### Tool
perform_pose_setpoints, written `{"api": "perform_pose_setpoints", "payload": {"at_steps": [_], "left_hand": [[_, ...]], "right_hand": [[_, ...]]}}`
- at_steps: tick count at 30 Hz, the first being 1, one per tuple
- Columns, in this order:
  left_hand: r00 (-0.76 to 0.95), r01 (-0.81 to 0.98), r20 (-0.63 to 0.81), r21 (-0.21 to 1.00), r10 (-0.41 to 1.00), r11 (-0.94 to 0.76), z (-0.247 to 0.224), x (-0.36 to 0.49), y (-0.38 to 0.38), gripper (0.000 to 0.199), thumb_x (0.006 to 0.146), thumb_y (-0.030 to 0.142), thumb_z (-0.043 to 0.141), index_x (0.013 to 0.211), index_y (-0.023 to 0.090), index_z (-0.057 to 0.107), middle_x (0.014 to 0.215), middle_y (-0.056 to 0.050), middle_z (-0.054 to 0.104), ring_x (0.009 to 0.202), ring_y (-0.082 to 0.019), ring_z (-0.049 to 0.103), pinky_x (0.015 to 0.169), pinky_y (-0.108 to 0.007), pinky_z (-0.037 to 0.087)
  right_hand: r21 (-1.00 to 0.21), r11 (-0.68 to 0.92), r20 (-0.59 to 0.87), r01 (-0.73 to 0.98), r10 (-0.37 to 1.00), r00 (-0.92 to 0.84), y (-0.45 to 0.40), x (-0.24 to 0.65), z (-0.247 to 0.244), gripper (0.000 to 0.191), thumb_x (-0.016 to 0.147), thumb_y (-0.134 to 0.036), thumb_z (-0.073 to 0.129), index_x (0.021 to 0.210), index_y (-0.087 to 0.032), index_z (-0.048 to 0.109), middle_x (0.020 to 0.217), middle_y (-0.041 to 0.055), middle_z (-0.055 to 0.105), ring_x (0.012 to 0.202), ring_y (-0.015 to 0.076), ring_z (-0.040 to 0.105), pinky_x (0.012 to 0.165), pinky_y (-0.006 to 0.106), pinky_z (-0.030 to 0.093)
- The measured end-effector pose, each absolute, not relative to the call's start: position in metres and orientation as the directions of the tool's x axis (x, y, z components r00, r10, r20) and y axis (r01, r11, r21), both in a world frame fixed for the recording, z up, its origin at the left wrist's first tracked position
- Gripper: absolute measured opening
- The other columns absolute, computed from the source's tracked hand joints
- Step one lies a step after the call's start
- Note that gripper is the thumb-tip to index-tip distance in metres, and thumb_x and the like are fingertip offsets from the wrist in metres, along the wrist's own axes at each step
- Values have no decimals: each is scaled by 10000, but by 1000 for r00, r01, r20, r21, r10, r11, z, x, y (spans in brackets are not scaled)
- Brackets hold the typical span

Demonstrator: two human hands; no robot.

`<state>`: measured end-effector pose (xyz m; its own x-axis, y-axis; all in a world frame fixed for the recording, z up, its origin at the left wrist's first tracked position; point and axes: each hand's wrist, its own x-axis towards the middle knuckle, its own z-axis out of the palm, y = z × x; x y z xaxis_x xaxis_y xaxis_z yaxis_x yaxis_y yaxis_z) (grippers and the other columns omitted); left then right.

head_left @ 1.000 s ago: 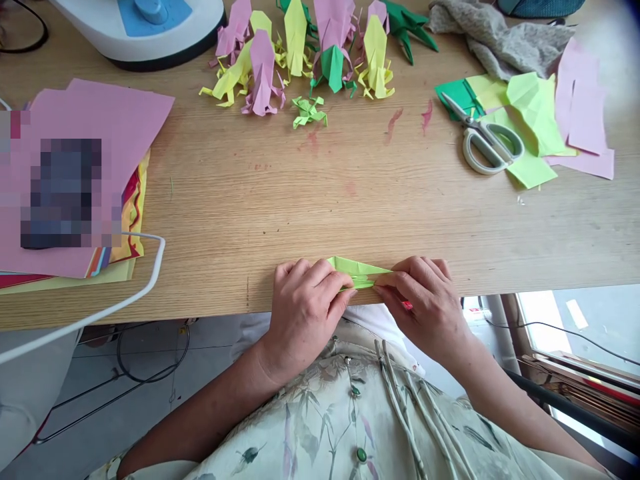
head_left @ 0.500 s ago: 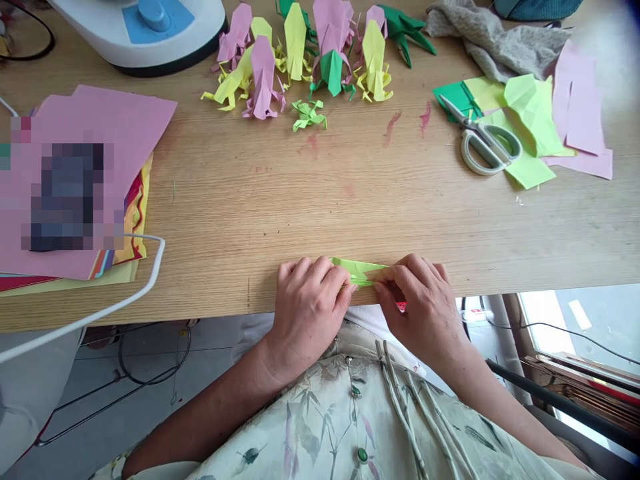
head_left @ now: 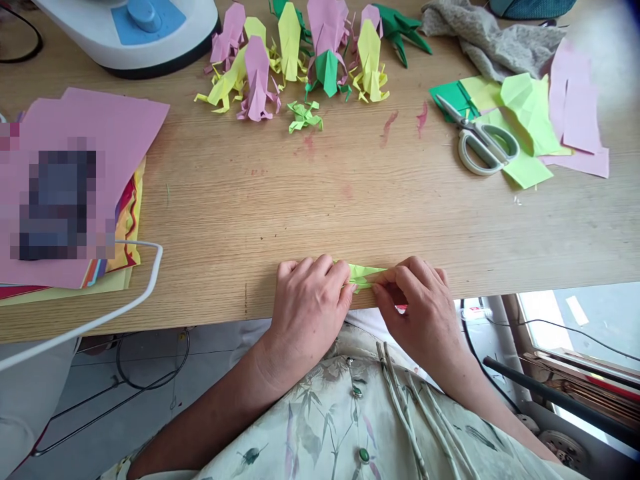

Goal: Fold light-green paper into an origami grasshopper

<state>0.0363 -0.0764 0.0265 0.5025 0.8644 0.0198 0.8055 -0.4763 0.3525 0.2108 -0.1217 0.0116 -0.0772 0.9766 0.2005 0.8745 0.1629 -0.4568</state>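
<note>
Green strip (head_left: 367, 273) pinched between two hands at the tabletop's (head_left: 325, 207) near edge

The strip, a narrow piece of folded paper, lies at the front edge of the tabletop, directly before the person. The left hand (head_left: 311, 303) covers its left end; the grip is closed, thumb and bent forefinger meeting on the paper near its middle. The right hand (head_left: 420, 303) has the other end, its grip likewise drawn together, thumb tip and fingertips nipping the paper. Only the stretch between the hands shows, with creases along it; the ends are hidden under the fingers.

Further back stand folded figures (head_left: 257, 80) in pink, yellow and green, close together, some overlapping. A small figure (head_left: 305, 117) in light green sits just in front of them, and a dark green figure (head_left: 403, 30) lies at their right end.

To the right, scissors (head_left: 487, 145) lie partly over paper pieces (head_left: 533, 113) in green, yellow and pink, with a grey cloth (head_left: 500, 43) behind. To the left is a paper stack (head_left: 127, 120), pink on top, bearing a blurred dark object (head_left: 60, 203); a white cord (head_left: 153, 273) loops past it. A white and blue appliance (head_left: 185, 43) stands behind.
</note>
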Motion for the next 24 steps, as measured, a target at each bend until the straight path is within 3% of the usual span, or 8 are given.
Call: {"api": "perform_pose_setpoints", "payload": {"at_steps": [4,6,12,16,24], "left_hand": [[508,811,-19,347,861,-471,27,36,-74,127,943,238,539,822,206,562,820,5,626,783,-189,564,727,-369,307],[507,816,-50,348,860,-461,28,36,-74,125,949,239,526,835,208,567,835,9,629,801,-189,568,737,-368,307],[499,827,-68,334,864,-452,29,36,-75,171,968,256,498,820,207,568,808,9,619,794,-183,565,747,-364,300],[505,821,-62,342,861,-456,29,36,-75,165,966,255,505,824,207,572,813,8,625,789,-177,569,749,-360,298],[499,826,-65,337,864,-452,28,36,-75,191,976,259,478,817,207,569,797,9,615,787,-180,571,755,-370,305]], "right_hand": [[-529,222,294,819,953,-68,-128,215,5,62,929,-156,589,895,-201,613,815,17,576,727,153,539,721,347,370],[-541,289,372,789,924,-83,-133,219,1,122,912,-105,594,979,-197,634,848,24,580,736,148,541,699,332,378],[-364,489,473,793,830,-296,-144,228,-12,394,878,-68,611,1249,-197,629,914,65,612,807,189,524,729,367,387],[-284,487,463,826,824,-327,-144,229,-18,450,875,-91,628,1308,-214,613,912,60,597,803,188,515,739,373,380],[-256,470,467,845,825,-318,-144,226,-16,534,862,-100,664,1377,-197,558,908,66,566,807,199,501,738,378,388]]}}
